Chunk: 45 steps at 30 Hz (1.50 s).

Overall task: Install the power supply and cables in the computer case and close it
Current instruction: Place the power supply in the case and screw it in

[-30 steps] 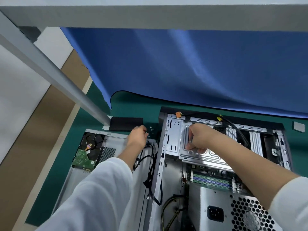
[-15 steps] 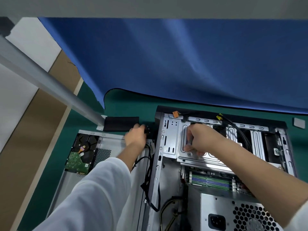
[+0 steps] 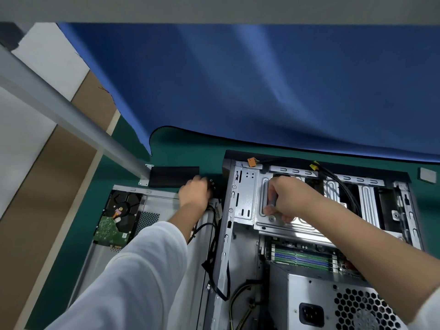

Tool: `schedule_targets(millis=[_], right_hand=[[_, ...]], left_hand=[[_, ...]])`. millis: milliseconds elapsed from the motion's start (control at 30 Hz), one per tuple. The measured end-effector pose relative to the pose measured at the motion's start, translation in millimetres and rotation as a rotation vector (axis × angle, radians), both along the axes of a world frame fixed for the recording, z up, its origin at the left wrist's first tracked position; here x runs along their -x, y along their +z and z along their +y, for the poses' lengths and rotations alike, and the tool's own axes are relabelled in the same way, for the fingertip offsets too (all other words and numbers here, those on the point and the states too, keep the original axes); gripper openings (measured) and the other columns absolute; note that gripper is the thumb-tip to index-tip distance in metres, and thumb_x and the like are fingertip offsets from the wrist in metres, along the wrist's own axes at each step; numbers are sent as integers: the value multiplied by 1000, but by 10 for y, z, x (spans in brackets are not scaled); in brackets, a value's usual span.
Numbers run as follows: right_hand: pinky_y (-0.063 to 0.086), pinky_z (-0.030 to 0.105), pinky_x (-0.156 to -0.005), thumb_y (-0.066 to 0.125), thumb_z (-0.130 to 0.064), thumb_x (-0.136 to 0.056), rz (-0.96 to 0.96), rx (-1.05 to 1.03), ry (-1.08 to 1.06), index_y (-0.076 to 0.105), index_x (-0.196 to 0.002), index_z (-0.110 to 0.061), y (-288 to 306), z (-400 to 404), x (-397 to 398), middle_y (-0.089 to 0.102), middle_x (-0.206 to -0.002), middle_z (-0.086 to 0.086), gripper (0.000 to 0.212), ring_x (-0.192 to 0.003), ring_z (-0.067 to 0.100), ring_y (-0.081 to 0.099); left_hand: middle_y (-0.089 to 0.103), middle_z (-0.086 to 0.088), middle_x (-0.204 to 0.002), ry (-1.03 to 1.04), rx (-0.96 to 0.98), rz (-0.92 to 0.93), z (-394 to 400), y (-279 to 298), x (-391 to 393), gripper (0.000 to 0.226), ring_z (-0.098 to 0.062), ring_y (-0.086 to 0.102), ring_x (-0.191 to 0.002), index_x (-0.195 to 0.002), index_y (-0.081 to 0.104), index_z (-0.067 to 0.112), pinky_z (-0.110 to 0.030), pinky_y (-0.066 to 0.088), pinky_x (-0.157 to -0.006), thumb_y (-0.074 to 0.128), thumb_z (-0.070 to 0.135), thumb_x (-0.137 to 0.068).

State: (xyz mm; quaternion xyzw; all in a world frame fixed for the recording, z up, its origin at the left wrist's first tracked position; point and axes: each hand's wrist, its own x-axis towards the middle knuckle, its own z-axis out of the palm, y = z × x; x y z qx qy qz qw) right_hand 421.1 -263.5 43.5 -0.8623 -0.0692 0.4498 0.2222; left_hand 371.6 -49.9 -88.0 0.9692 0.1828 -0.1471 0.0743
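Open computer case lies on its side on the green desk, interior facing up. Power supply sits in the case's near corner, w/ honeycomb fan grille and black mains socket facing the camera; RAM sticks show just beyond it. Right hand is over the silver drive cage at the far end of the case, fingers curled round a grey handle-like bar on the cage top. Left hand is outside the case's left wall, near a small black part w/ screw heads at the case's far left corner; fingers curled, but whether they grip anything, can't tell, back of hand blocks it. Black cables run from under the left wrist down along the case's left wall; yellow/black wires loop inside the case beside the PSU. Left of the case lies the grey side panel, flat, w/ a bare hard drive on it, circuit board up. Black bezel piece lies beyond the panel. Blue cloth hangs behind; small grey square at far right on the desk
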Motion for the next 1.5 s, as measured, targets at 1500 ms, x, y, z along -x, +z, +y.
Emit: schedule_targets(millis=[1500], right_hand=[[54, 28, -70, 72, -29, -68, -281, -1098, -555, 55, -76, -10, 1217, -1589, 1689, 68, -67, 6, 27, -72, 23, 67]], left_hand=[[74, 3, -85, 108, 1459, -546, -1988, 2286, 1581, 12, -8, 69, -84, -89, 71, 16, -14, 50, -74, 66, 6, -84]])
